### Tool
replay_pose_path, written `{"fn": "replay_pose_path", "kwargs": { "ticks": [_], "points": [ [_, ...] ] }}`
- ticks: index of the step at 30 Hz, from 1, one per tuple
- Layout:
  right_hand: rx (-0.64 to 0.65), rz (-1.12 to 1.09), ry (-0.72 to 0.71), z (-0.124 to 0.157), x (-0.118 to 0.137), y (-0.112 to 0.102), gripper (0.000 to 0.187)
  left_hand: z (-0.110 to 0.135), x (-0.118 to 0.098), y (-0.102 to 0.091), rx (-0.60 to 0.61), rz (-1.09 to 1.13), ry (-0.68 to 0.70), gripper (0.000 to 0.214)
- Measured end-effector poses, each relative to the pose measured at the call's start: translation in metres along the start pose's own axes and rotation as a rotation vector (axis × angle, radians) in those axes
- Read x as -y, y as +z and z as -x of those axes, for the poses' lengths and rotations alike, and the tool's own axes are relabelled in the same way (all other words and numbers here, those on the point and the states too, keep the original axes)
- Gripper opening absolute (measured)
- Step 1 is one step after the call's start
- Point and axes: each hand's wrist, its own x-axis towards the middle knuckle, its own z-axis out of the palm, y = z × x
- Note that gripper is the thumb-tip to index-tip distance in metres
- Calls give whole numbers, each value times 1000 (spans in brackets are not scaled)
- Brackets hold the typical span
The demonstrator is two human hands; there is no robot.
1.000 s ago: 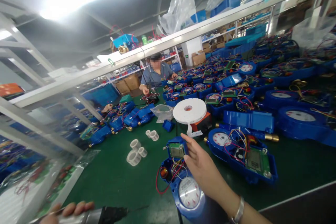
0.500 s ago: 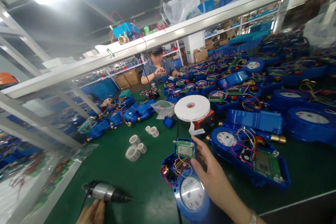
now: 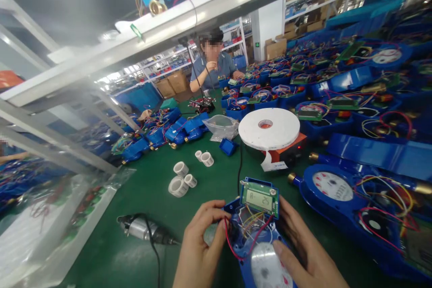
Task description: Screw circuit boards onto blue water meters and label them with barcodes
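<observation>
In front of me a blue water meter [image 3: 236, 245] lies tilted with its housing open, showing a round dial and loose wires. A green circuit board [image 3: 259, 195] with a lit display stands at the housing's far end. My left hand [image 3: 204, 238] is closed at the housing's left side, thumb and fingers pinched on a red wire [image 3: 231, 243]; anything else between the fingertips is hidden. Along the right side my right hand [image 3: 303, 243] grips the meter, thumb beside the dial. An electric screwdriver [image 3: 143, 229] lies to the left, its cord across it.
Small rolls of labels [image 3: 178, 186] stand on the green tabletop [image 3: 111, 216]. Behind the meter sits a large white tape roll [image 3: 280, 128]. Another open meter [image 3: 324, 198] lies to the right, with many more beyond. A co-worker [image 3: 214, 65] sits across the bench.
My left hand has let go of the electric screwdriver and moved right to the meter's wires. My right hand has shifted down along the meter's side. The view has moved closer.
</observation>
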Motion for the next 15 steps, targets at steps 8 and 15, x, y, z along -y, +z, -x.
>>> {"fn": "replay_pose_path", "kwargs": {
  "ticks": [8,15],
  "points": [
    [-58,-111,16,3,3,17,61,3,13,-3,-19,291,-205,33],
    [-61,-136,67,5,15,5,59,25,45,41,-265,480,-313,58]
  ]
}}
